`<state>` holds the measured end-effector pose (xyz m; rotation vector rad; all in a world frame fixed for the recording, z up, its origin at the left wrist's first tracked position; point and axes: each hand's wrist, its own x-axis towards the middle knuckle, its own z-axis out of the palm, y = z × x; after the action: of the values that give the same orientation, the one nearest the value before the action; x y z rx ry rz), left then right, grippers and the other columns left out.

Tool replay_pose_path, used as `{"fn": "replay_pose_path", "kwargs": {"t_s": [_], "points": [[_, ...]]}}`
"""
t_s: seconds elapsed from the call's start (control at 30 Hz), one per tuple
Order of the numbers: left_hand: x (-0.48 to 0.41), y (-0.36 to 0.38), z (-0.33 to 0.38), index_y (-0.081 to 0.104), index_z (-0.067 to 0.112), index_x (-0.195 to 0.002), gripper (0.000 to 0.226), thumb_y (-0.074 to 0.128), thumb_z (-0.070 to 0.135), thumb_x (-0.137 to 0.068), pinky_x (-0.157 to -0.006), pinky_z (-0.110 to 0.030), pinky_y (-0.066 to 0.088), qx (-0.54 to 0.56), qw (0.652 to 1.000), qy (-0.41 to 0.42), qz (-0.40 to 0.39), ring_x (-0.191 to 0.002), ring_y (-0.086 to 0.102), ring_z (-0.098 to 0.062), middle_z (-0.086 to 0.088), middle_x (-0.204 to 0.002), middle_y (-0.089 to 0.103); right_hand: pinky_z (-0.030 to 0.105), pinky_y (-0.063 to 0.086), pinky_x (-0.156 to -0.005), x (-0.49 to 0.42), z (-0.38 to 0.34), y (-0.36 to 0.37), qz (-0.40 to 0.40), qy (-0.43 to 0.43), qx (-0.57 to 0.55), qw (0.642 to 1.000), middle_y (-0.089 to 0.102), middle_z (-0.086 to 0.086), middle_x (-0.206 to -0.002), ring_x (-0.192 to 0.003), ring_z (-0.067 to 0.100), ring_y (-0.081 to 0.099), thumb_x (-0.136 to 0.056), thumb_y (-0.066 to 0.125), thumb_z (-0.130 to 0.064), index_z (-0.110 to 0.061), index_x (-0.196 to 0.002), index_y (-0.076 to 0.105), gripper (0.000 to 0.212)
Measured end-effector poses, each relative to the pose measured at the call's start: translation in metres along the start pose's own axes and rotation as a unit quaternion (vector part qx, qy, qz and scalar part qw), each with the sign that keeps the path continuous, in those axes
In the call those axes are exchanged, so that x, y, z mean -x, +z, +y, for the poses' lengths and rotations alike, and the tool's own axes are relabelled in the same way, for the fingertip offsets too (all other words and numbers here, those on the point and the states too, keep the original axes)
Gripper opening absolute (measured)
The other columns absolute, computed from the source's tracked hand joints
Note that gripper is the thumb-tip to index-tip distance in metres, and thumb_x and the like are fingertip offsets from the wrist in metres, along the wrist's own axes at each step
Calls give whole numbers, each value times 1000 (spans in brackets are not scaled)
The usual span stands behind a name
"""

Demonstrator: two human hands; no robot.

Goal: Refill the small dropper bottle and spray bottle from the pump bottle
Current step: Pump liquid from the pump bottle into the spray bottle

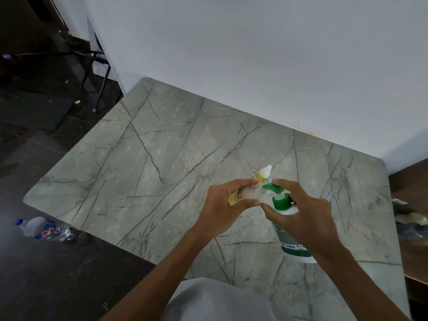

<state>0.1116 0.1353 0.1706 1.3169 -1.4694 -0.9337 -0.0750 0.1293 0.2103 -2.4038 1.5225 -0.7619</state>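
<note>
A white wall [254,54] is backing a grey-green veined table [162,147]. A dark floor [58,274] is falling away on the left, where a water bottle [44,229] is lying on its side.

In the head view, the person's left grip [222,209] is closing thumb and fingers round a small bottle [236,197], clear with a yellow label. It is holding the bottle tilted, nearly on its side, with the far end toward the green spout [269,188] of the pump bottle [294,249]. The right grip [301,218] is curling over the pump head, with the forefinger lying on top and the thumb reaching in by the green collar. The pump bottle is standing on the table beneath it, at the near right. A white-tipped, yellowish dropper bottle [265,173] is showing just beyond both grips, untouched.

The fingers are hiding the small bottle's mouth, so whether it is the sprayer cannot be told. The step appears to be pumping liquid into it. Doing that well is likely meaning three things:
- keeping the mouth right under the spout tip
- raising the bottle more upright so nothing is running back out
- pressing in slow, short strokes while steadying the pump bottle against tipping

The small bottle is sitting inside the left grip with its yellow end sticking out to the left. The spout is lying between the two grips.
</note>
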Motion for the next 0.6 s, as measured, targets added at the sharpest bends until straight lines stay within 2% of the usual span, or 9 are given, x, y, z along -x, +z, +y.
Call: {"fn": "replay_pose_path", "kwargs": {"t_s": [0.1,0.2,0.3,0.47,0.6], "points": [[1,1,-2,68,15,-118,47,80,29,-75,-82,-13,53,-10,1000,11,-6,-97,66,-2,7,-111,70,3,36,-59,1,0,1,10,-2,-7,1000,71,2,-78,-58,0,52,-66,70,-49,-26,-113,47,57],[2,1,-2,68,17,-119,47,79,31,-76,-81,-9,51,-15,1000,7,-9,-99,64,2,16,-109,66,4,36,-57,0,0,1,-5,4,3,1000,70,-1,-77,-56,0,52,-67,68,-52,-27,-112,46,56],[1,0,-5,67,20,-119,46,79,31,-76,-81,-12,53,-13,1000,-6,-6,-97,65,3,18,-108,66,6,38,-55,-3,0,2,-23,-6,29,999,71,-2,-79,-55,1,53,-68,67,-56,-26,-116,47,60],[-2,-2,-5,68,21,-119,45,80,29,-76,-81,-18,55,-4,1000,-20,2,-94,67,0,12,-109,70,6,37,-61,-1,0,4,-28,6,25,999,71,-4,-89,-64,0,53,-69,62,-61,-30,-126,42,68],[-2,-2,-5,68,21,-119,46,80,29,-75,-80,-17,55,1,1000,-18,4,-93,67,1,13,-108,70,0,31,-62,-3,-1,5,-21,7,19,1000,71,-3,-85,-62,-2,50,-68,66,-57,-30,-124,43,67]]}}
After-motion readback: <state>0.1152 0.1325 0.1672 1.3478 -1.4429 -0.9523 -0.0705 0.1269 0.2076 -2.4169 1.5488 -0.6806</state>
